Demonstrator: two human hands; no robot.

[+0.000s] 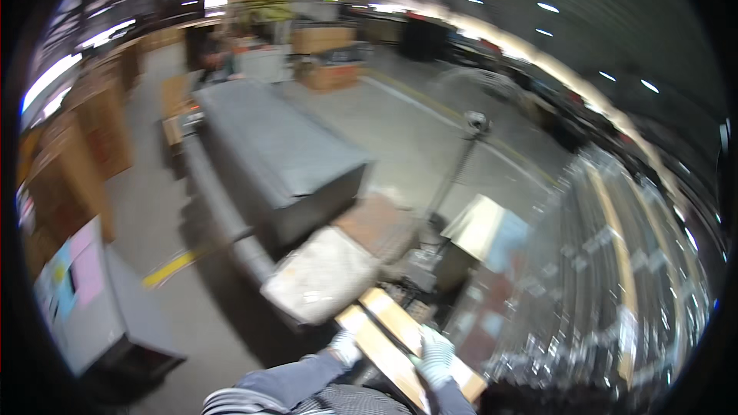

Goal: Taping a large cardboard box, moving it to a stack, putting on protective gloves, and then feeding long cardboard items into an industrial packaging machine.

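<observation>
Evidently the left hand (347, 346) had its fingers curled on the outer edge of the pale wooden boards (384, 352), and the right hand (436, 357) grasped their opposite side, though blur hid the exact fingertips; an even, level grip would probably have kept the two lengths from sliding apart. Just beyond the fingers lay a whitish cover (323, 273), with a long grey-topped block (284, 138) farther off, while the plastic-wrapped stack (576, 284) to their right seemed likely to hamper any swing that way.
</observation>
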